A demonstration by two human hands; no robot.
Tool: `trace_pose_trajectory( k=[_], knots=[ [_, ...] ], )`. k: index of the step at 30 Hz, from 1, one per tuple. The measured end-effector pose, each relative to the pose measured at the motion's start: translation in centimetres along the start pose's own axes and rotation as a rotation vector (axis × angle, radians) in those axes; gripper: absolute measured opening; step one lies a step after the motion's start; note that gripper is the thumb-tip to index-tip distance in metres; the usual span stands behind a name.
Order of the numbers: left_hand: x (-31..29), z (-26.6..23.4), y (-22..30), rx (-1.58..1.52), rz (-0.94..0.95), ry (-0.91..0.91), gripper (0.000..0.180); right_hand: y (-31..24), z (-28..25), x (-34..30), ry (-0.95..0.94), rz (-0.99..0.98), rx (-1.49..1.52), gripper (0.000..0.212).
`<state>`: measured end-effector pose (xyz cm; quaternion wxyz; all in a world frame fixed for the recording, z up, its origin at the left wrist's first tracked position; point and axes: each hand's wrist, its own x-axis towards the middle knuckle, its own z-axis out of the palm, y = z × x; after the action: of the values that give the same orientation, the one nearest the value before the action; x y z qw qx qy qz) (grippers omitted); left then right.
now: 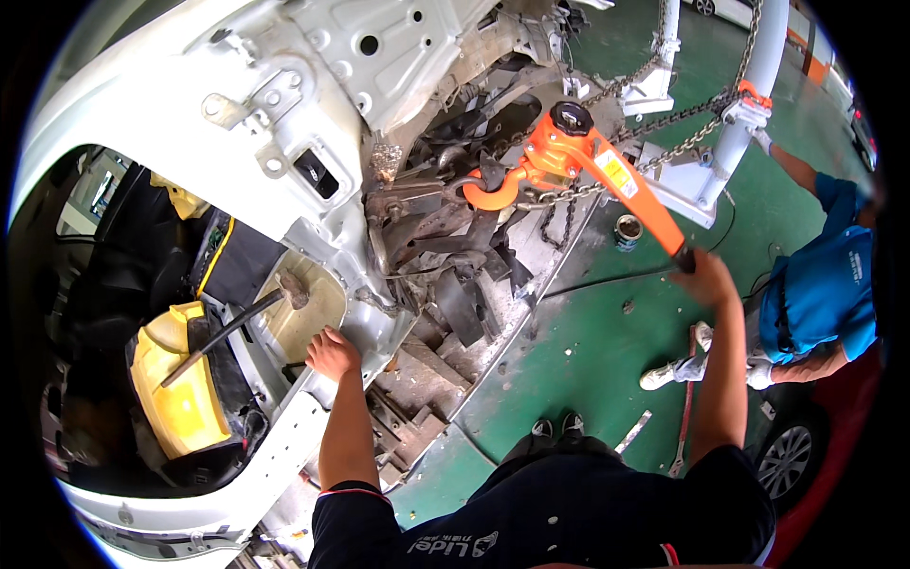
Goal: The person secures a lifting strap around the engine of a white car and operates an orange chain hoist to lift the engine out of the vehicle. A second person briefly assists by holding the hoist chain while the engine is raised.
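Observation:
My right hand [707, 281] is closed round the end of an orange lever hoist's handle [637, 197]. The hoist's body [555, 150] has a black knob, and its orange hook [492, 192] reaches into the torn metal at the car's front. A steel chain [682, 149] runs from the hoist to a grey post [751, 90]. On the left, my left hand [334, 354] has its fingers curled over the edge of the white car body's door sill [301, 410]. Beside it lies a hammer [232, 332], its head on the sill panel and its handle across a yellow foam block [180, 389].
At right a co-worker in a blue shirt [823, 284] bends over, one gloved hand at the post. A tin can [627, 231], a cable and a red long-handled tool [684, 417] are on the green floor [569, 379]. A red car's wheel [794, 457] stands at lower right.

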<state>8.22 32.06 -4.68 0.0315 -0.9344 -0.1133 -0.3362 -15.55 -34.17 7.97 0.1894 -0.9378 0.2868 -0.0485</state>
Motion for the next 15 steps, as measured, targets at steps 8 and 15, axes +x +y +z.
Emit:
trace_pose_trajectory(
  k=[8, 15],
  knots=[
    [0.1, -0.8, 0.1, -0.037, -0.030, -0.008, 0.035, -16.4, 6.4, -12.2, -0.095, 0.219, 0.931, 0.027],
    [-0.7, 0.9, -1.3, -0.100, 0.050, 0.107, 0.036, -21.5, 9.3, -13.2, -0.094, 0.151, 1.189, 0.030]
  ],
)
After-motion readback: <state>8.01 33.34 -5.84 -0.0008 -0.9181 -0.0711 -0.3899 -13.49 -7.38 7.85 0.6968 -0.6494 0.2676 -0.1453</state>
